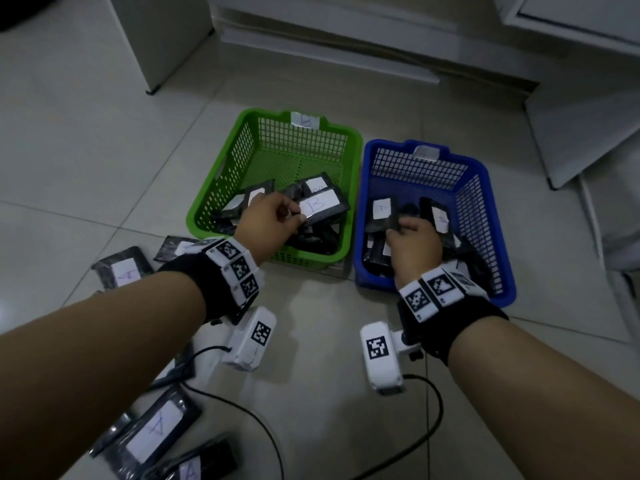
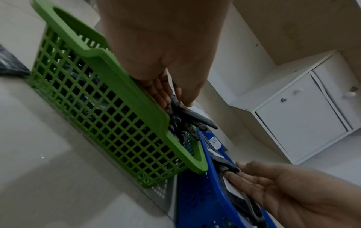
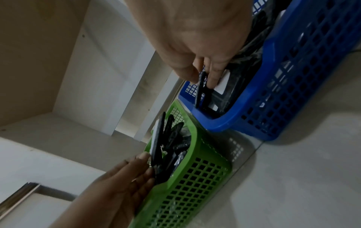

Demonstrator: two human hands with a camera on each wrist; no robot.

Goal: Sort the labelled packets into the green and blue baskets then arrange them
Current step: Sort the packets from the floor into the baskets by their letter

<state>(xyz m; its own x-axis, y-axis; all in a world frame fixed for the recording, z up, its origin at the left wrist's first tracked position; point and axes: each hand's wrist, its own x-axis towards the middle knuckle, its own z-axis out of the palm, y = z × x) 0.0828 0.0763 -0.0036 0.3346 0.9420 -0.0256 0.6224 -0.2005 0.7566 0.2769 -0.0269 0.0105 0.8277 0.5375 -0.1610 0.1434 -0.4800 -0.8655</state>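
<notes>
While the left hand (image 1: 266, 216) pinches the "B" packet (image 1: 320, 206) over the green basket (image 1: 221, 188) and the right hand (image 1: 414, 242) grips a black packet (image 1: 394, 221) down inside the blue basket (image 1: 485, 216), each packet sticks out past the fingertips, so a loose pinch could drop one crooked onto the messy pile under the fingers.

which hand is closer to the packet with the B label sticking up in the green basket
Left. The left hand pinches the B-labelled packet at its near end, over the green basket. The right hand is apart from it, inside the blue basket, gripping a dark packet there.
</notes>
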